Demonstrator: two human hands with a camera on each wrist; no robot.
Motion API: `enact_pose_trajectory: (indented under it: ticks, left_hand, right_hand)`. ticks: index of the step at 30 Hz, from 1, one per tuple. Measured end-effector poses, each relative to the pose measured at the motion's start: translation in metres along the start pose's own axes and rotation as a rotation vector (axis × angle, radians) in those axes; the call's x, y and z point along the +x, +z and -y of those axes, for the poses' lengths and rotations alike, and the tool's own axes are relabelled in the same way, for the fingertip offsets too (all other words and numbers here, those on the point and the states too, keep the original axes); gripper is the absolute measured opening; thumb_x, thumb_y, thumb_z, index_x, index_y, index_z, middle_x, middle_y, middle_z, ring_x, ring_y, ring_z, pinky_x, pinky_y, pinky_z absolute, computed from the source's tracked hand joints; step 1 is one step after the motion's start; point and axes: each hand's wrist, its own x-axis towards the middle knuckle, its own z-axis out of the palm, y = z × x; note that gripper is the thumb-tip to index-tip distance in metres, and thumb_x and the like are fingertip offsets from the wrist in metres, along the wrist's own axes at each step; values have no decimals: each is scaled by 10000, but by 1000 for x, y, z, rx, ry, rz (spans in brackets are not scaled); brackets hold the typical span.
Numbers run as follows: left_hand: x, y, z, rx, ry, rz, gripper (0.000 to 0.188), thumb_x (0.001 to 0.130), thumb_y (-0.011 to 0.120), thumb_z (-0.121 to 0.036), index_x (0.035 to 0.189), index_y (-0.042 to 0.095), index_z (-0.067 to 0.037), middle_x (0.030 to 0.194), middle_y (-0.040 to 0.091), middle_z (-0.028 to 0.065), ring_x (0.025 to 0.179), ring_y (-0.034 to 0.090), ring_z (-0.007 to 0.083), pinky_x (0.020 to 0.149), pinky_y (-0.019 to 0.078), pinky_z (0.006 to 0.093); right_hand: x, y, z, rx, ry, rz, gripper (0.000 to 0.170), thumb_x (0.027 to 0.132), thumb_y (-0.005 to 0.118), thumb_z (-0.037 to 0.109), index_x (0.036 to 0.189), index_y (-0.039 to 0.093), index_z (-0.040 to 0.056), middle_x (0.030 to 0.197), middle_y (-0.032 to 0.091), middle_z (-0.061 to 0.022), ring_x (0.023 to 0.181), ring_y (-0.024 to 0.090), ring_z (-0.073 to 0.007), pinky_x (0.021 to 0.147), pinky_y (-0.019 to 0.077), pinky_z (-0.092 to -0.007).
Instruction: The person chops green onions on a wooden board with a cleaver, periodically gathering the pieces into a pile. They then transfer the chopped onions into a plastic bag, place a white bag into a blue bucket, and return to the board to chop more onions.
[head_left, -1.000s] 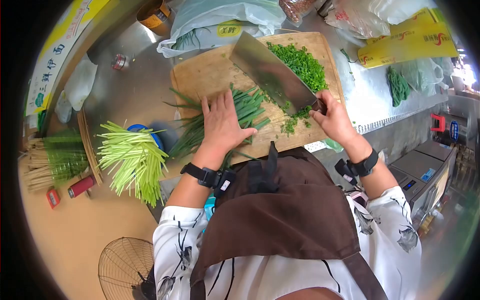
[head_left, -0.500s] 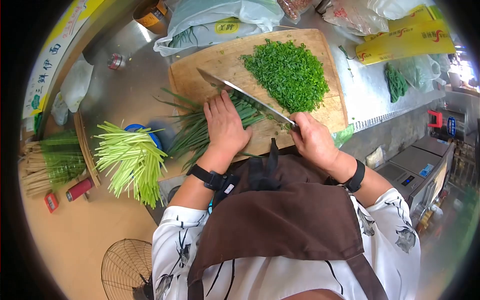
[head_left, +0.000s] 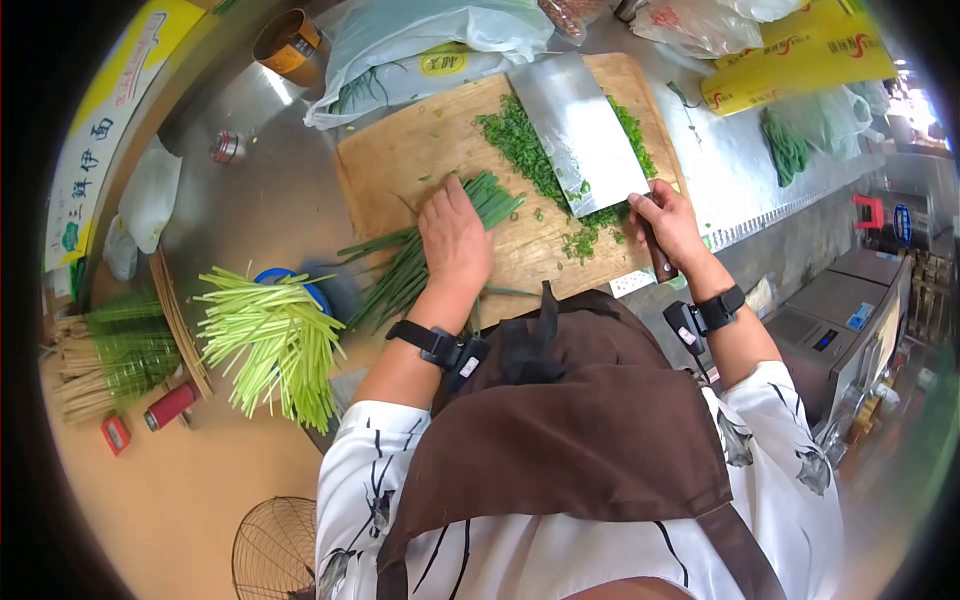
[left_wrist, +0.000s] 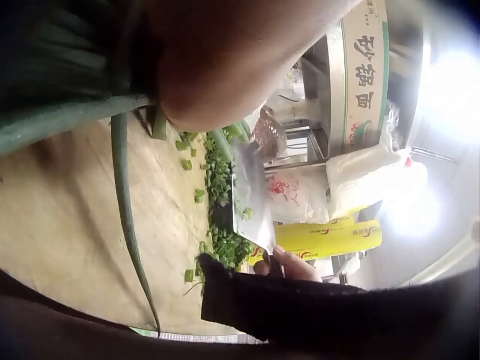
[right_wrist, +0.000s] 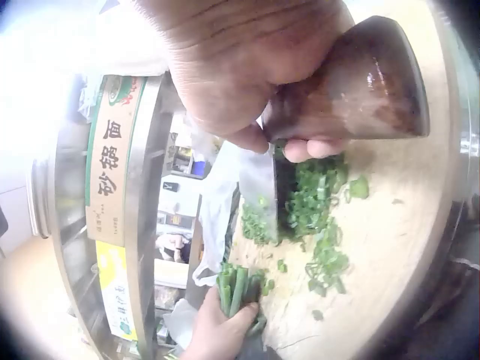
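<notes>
1. Across the top of the head view runs a metal worktop (head_left: 270,180), its far edge hidden behind bags.
2. On it lies a wooden cutting board (head_left: 400,150); the person's arms and apron cover part of its near edge.
3. At far left, a long sign (head_left: 100,130) reads 三鲜伊面; its smaller red writing is hard to make out. Another sign (left_wrist: 366,64), in the left wrist view, reads 砂锅面.
4. Behind the board, a plastic bag (head_left: 420,30) is cut off by the frame; characters on its yellow label (head_left: 443,63) are too small to read surely.
5. At upper right, a yellow roll (head_left: 800,75) bears a red S-like mark beside small, unclear characters.
6. Left of the board, pale green stems (head_left: 275,350) partly hide something blue.
7. Long green stalks (head_left: 490,200) lie on the board, cut ends rightward, their middle hidden by a hand.
8. A cleaver (head_left: 575,130), no mark legible, covers part of the chopped greens (head_left: 630,130).
9. The left hand (head_left: 455,235) is curled round the stalks; in its own wrist view it is a blur.
10. The right hand (head_left: 668,225) grips the cleaver's dark handle.
</notes>
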Motion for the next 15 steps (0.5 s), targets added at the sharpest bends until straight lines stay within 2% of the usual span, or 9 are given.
enact_pose_trajectory:
  ticks: [3,4,7,8,10,11,13,15]
  left_hand:
    - [-1,2,-4,5,7,-25,926,709,771,-259,1393,262,102,1317,404,274,1229,387,418,1064,279,497]
    - [-3,0,-6,8,21,-36,942,725,757,-306,1400,247,108,1363,364,289,1271,349,430,1088,244,509]
    - [-4,-9,-8,-8,8,29,995,765,709,-413,1415,190,134,1460,241,323,1360,237,455,1132,152,536]
    - [-4,-10,-9,-19,-5,66,1014,777,692,-443,1419,170,143,1485,200,333,1383,200,461,1142,125,544]
    - [-5,-3,0,-97,29,40,984,798,673,-424,1415,167,152,1492,196,332,1396,166,464,1146,100,547]
    - [-5,2,5,-136,44,29,969,809,664,-415,1413,166,156,1496,194,331,1403,148,465,1147,88,549]
    - [-1,11,18,-222,49,0,812,864,615,-332,1399,238,147,1462,245,347,1372,215,473,1139,142,533]
    - [-1,12,24,-271,50,-35,638,904,572,-255,1368,340,118,1408,324,340,1319,307,463,1111,223,506]
  right_hand:
    - [4,9,-15,-392,-136,-196,299,909,620,260,963,559,-28,769,641,-158,602,623,-273,595,516,-382]
    - [-4,12,-6,-647,-236,-261,367,895,621,307,980,574,-47,856,657,-234,764,650,-367,725,518,-424]
    - [-7,19,0,-882,-226,-289,366,889,624,319,986,573,-30,873,654,-250,822,644,-390,730,509,-443]
    - [-10,21,4,-948,-406,-357,367,888,622,330,969,581,-26,857,653,-250,810,645,-389,725,508,-452]
    - [-20,26,17,-1067,-770,-489,373,887,617,352,934,596,-18,824,651,-251,785,647,-388,715,506,-470]
    - [-26,34,23,-972,-667,-339,373,890,614,354,919,605,-18,807,650,-245,771,645,-386,709,506,-473]
    - [-41,61,34,-765,-452,-51,376,895,608,358,890,622,-17,771,649,-233,742,639,-383,698,504,-479]
    - [-44,90,48,-625,-229,366,416,908,597,381,853,638,-29,708,634,-217,744,642,-372,706,509,-460]
